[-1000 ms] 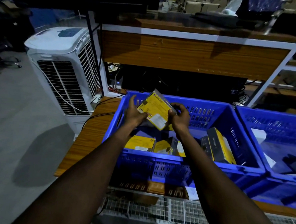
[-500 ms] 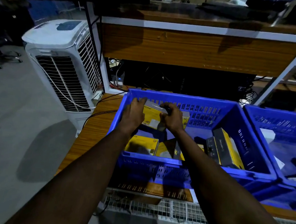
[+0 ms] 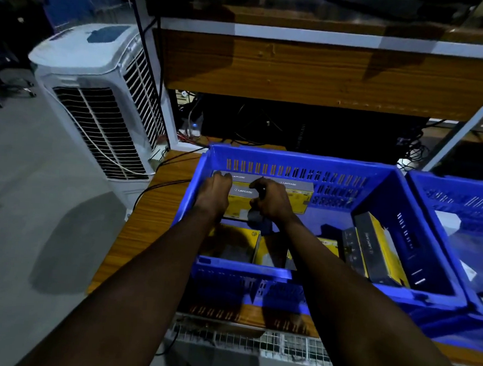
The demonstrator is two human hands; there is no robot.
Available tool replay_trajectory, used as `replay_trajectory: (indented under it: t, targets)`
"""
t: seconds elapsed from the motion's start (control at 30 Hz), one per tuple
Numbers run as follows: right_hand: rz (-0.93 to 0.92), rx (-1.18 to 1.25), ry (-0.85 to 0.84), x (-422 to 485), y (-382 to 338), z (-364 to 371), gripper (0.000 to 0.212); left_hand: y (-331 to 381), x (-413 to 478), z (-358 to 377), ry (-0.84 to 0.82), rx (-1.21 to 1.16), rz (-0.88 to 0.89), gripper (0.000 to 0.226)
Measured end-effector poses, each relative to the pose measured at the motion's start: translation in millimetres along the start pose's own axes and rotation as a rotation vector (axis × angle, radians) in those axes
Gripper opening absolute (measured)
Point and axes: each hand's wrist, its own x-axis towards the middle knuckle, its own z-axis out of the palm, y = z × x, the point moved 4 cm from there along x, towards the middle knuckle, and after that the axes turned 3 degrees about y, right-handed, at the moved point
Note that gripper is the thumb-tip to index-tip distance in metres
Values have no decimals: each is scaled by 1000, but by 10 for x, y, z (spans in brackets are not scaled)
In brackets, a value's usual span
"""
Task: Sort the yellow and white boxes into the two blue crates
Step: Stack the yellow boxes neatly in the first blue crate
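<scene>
Head view, dim light: both bare forearms reach forward into the left blue crate (image 3: 292,157), which sits on a wooden counter (image 3: 159,211). The left hand (image 3: 214,194) and right hand (image 3: 271,203) are side by side at the crate's 11 o'clock corner, fingers curled over the grey top edge of one yellow box (image 3: 240,204), both clamped on it. The box stands upright, against more yellow boxes lining the far wall. There are two blue crates; the right blue crate (image 3: 460,185) lies at 3 o'clock and holds at least one white box (image 3: 447,223). In the left crate, about three yellow boxes lie at 6 o'clock, partly hidden by the arms, and a leaning box (image 3: 380,248) rests at 3 o'clock. A second ago the held box was raised, yellow face up; now it is lowered into the corner.
</scene>
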Motion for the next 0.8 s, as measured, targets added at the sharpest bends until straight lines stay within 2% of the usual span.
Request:
replay_trajectory:
  t: [0.33,0.8]
  targets:
    - [52,-192,-151,104,17,130,61,-26,28,84,-68,65,-39,55]
    - [51,-352,-109,220,29,191,55,-12,132,84,-128,126,-49,52]
